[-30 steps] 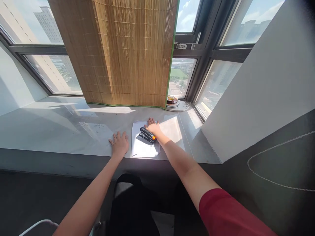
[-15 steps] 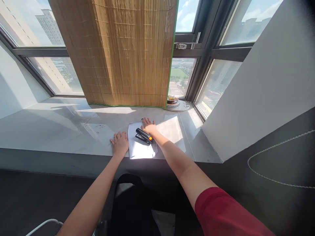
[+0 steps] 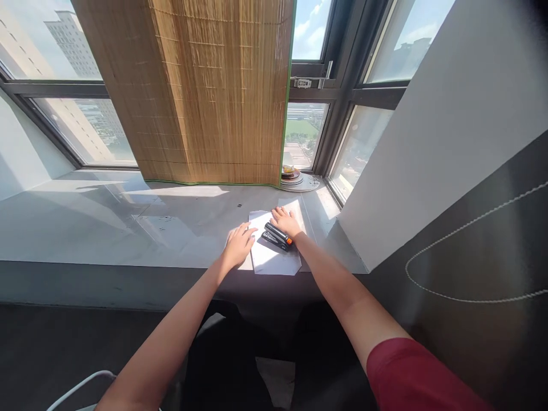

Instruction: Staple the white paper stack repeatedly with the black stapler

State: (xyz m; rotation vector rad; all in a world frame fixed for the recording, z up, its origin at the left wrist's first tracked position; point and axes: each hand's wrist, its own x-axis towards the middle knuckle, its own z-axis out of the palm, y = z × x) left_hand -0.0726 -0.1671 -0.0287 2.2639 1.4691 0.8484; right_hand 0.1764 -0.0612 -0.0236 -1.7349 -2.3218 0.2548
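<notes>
White paper (image 3: 274, 264) lies on the grey window ledge near its front edge, in sunlight. On top of it rests a black stapler (image 3: 277, 236) with an orange patch at its near end. My left hand (image 3: 240, 244) is at the paper's left edge, fingers stretched toward the sheet. Beside the stapler's right side, my right hand (image 3: 286, 221) lies on the paper's upper right part with fingers spread. Neither hand is wrapped around anything. Whether the paper is one sheet or several I cannot tell.
A bamboo blind (image 3: 214, 103) hangs over the window behind the ledge (image 3: 103, 240). Stacked plates (image 3: 292, 178) stand in the far right corner. A slanted white wall (image 3: 432, 131) closes the right side, with a beaded cord (image 3: 462, 231) hanging nearby.
The paper, with the stapler on it, has shifted right along the ledge. Both my hands have moved right with it. The camera view has turned slightly.
</notes>
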